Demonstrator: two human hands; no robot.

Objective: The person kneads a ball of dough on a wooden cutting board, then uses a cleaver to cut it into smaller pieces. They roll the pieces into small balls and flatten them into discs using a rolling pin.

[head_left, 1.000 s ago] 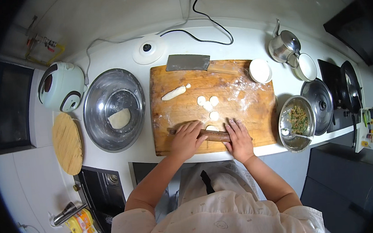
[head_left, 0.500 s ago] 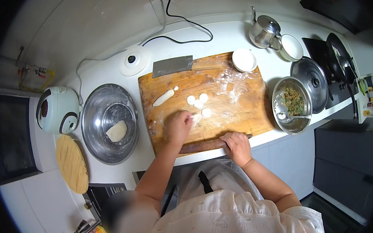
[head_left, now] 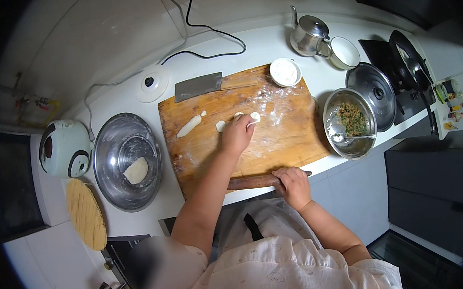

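Observation:
My left hand (head_left: 237, 135) reaches over the middle of the floured wooden cutting board (head_left: 200, 158). Its fingers are pinched on a small white dough piece (head_left: 251, 123). Another flat dough round (head_left: 221, 126) lies just left of the hand; more pieces beside it are partly covered by the fingers. Farther left is a short dough strip (head_left: 189, 126) with a small lump at its end. My right hand (head_left: 294, 187) is wrapped round the right end of a dark wooden rolling pin (head_left: 252, 182), which rests along the board's near edge.
A cleaver (head_left: 198, 87) and a bowl of flour (head_left: 285, 73) sit at the board's far side. To the left, a steel basin (head_left: 106, 173) holds a dough lump (head_left: 136, 171). On the right are a bowl of filling (head_left: 372, 117), a pan lid (head_left: 377, 92) and a kettle (head_left: 306, 41).
My left hand has moved away from me to the dough pieces, with a piece now at its fingertips. My right hand remains on the rolling pin. The whole view has shifted slightly.

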